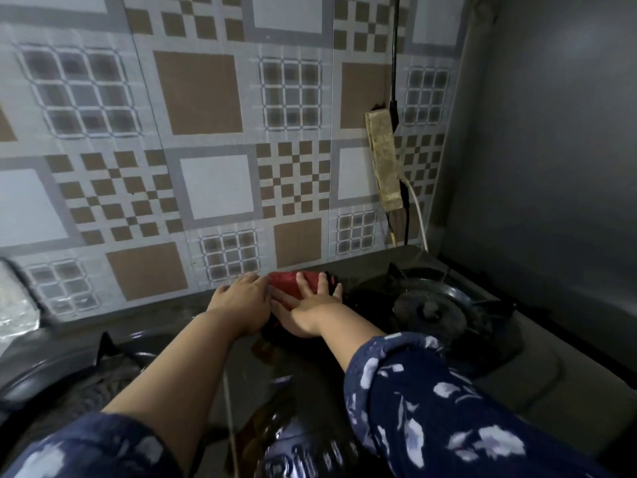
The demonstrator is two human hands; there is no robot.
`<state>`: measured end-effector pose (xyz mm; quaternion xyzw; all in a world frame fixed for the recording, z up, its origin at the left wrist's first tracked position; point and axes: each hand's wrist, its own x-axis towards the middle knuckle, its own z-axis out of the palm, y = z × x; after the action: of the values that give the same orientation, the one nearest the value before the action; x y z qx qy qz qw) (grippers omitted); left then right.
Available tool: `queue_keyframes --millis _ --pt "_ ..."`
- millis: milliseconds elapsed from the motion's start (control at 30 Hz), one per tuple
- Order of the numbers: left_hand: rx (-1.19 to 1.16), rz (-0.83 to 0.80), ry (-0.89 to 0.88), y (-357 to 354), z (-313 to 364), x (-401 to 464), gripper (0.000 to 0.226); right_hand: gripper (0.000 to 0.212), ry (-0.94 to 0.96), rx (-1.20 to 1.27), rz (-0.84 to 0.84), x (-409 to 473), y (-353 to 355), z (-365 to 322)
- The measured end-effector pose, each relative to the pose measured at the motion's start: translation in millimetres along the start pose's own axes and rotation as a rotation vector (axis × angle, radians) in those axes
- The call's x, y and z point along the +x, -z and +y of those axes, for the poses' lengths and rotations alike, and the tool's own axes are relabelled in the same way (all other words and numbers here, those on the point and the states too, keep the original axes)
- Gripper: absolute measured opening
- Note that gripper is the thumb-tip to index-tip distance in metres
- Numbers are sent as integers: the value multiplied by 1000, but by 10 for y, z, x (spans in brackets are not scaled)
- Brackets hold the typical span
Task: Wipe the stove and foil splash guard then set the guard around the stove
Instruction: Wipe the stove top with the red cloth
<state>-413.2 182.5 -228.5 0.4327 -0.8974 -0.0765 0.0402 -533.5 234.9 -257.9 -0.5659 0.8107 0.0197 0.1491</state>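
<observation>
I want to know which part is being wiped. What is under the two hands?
A red cloth lies under the right hand, and the left hand touches its edge. It rests on the dark stove top at the back, between the burners. The surface beneath it is covered.

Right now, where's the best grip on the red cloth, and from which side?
The red cloth lies flat on the stove by the wall, with the right hand pressing on it. Probably pinch its exposed far edge from above: the wall blocks the back and the burner crowds the right.
</observation>
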Motion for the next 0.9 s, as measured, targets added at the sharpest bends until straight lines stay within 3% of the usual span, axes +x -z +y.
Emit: queue_keyframes --millis 433,900 --pt "-1 -34 32 141 -160 -1001 52 47 127 -51 83 -1607 -496 -174" --pt "-28 43 37 73 -228 -2325 53 52 19 -8 125 -2332 -815 -806"
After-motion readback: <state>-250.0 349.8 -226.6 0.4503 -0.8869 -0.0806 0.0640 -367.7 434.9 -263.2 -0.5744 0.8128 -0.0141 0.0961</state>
